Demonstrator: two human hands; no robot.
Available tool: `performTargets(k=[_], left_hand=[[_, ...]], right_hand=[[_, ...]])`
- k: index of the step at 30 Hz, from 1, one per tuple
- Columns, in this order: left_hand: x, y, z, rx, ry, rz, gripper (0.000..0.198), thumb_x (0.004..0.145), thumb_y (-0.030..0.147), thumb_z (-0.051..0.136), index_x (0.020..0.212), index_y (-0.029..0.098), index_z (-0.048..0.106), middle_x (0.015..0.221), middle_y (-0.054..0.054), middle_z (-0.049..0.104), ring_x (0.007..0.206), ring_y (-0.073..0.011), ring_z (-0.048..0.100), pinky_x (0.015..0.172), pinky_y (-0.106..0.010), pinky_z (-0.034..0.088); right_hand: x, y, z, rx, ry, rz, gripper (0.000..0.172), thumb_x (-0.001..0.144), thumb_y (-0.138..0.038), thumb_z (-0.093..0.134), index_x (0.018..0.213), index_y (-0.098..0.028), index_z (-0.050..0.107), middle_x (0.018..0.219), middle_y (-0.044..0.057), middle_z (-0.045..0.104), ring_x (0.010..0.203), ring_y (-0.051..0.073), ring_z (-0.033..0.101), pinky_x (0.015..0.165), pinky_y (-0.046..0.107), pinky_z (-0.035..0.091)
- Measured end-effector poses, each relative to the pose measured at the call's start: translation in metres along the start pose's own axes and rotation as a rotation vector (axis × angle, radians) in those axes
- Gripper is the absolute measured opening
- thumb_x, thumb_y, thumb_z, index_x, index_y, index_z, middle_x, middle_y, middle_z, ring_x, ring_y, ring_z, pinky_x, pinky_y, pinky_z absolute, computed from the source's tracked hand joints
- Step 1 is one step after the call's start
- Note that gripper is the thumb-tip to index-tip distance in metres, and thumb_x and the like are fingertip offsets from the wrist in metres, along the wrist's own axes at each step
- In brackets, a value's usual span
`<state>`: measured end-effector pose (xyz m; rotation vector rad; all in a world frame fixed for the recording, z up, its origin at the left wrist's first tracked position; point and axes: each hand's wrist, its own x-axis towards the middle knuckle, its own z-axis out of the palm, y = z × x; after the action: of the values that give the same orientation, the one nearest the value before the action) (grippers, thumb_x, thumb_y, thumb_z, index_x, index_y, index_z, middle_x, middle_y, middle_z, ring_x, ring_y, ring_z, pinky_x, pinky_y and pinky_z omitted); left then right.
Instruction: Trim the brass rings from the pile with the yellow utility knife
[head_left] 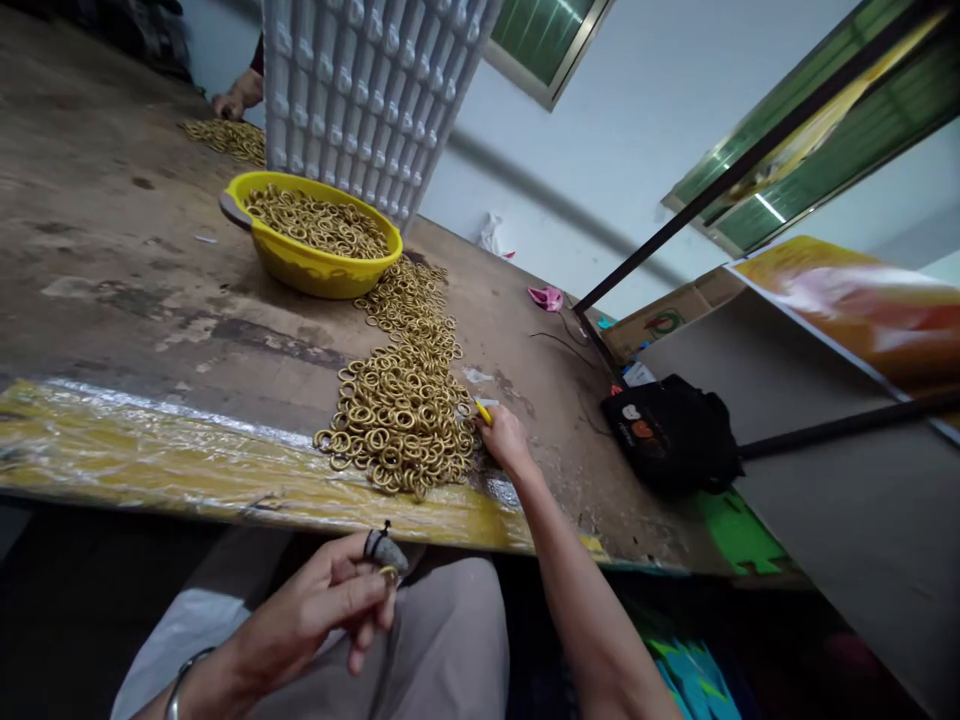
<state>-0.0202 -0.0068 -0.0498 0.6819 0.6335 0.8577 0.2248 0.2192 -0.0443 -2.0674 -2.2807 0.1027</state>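
Observation:
My left hand (315, 605) is held low over my lap, in front of the table edge. Its thumb and forefinger pinch a small brass-coloured ring (388, 571). A grey cover (386, 550), tied with black cord, sits on that forefinger. My right hand (506, 440) rests at the right side of a heap of brass-coloured rings (409, 410) on the table. A thin yellow tool (483, 411) sticks out of its closed fingers; the tool's tip is too small to identify. The fingertips next to the heap are partly hidden.
A yellow basin (322, 270) full of rings stands behind the heap, before a stack of grey moulded trays (367, 100). Another person's hand (238, 97) is at more rings, far left. A black bag (671, 435) lies at right near a dark metal bar (675, 225).

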Motion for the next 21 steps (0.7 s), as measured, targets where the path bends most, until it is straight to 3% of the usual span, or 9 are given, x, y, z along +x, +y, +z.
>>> performTargets(k=[6,10,12,14,16,19,21], left_hand=[[0.003,-0.004,0.001,-0.097,0.045,-0.066,0.033,0.077,0.044,0.072,0.081,0.014,0.058,0.08,-0.007,0.064,0.054,-0.0098,0.053,0.039,-0.017,0.044],[0.003,-0.005,-0.001,-0.029,0.102,-0.105,0.042,0.078,0.051,0.068,0.065,0.014,0.053,0.055,0.002,0.052,0.038,-0.0026,0.035,0.031,-0.013,0.024],[0.002,-0.004,-0.001,-0.017,0.119,-0.107,0.042,0.08,0.051,0.067,0.065,0.014,0.053,0.051,0.003,0.051,0.034,-0.0015,0.029,0.031,-0.013,0.02],[0.001,-0.002,0.001,-0.036,0.143,-0.072,0.035,0.079,0.047,0.069,0.074,0.015,0.054,0.058,0.0,0.06,0.035,-0.002,0.033,0.031,-0.013,0.022],[-0.001,0.002,0.005,-0.063,0.16,-0.029,0.031,0.078,0.042,0.071,0.085,0.016,0.055,0.071,-0.004,0.068,0.037,-0.0028,0.039,0.032,-0.013,0.025],[-0.005,0.007,0.015,-0.101,0.115,0.002,0.032,0.081,0.041,0.069,0.094,0.014,0.057,0.079,-0.007,0.071,0.038,-0.0024,0.041,0.033,-0.013,0.026],[-0.01,0.01,0.02,-0.145,0.056,-0.007,0.034,0.082,0.043,0.069,0.096,0.013,0.059,0.077,-0.007,0.07,0.038,-0.0017,0.039,0.032,-0.013,0.025]], right_hand=[[-0.008,-0.002,-0.006,0.041,-0.016,0.029,0.011,0.083,-0.016,0.055,0.085,-0.014,0.066,0.084,0.012,0.069,0.079,0.022,0.062,0.066,0.026,0.036],[-0.033,-0.002,-0.028,0.146,0.088,0.038,0.015,0.087,-0.02,0.048,0.091,-0.013,0.061,0.082,0.011,0.066,0.074,0.02,0.058,0.064,0.027,0.036],[-0.057,-0.008,-0.039,0.225,0.114,0.019,0.018,0.09,-0.027,0.045,0.091,-0.015,0.059,0.079,0.007,0.064,0.069,0.018,0.056,0.062,0.025,0.038],[-0.089,-0.021,-0.046,0.358,0.068,-0.017,0.021,0.09,-0.034,0.047,0.085,-0.017,0.058,0.068,0.001,0.058,0.058,0.014,0.05,0.057,0.023,0.038],[-0.124,-0.039,-0.048,0.787,-0.073,-0.035,0.023,0.086,-0.041,0.056,0.085,-0.018,0.059,0.061,-0.003,0.053,0.051,0.011,0.044,0.051,0.023,0.037],[-0.172,-0.069,-0.049,1.073,-0.183,-0.057,0.021,0.08,-0.039,0.067,0.082,-0.018,0.062,0.063,-0.003,0.053,0.054,0.011,0.046,0.054,0.023,0.039],[-0.196,-0.083,-0.049,1.132,-0.171,-0.106,0.018,0.08,-0.035,0.07,0.079,-0.018,0.063,0.069,-0.001,0.057,0.062,0.012,0.051,0.061,0.024,0.042]])
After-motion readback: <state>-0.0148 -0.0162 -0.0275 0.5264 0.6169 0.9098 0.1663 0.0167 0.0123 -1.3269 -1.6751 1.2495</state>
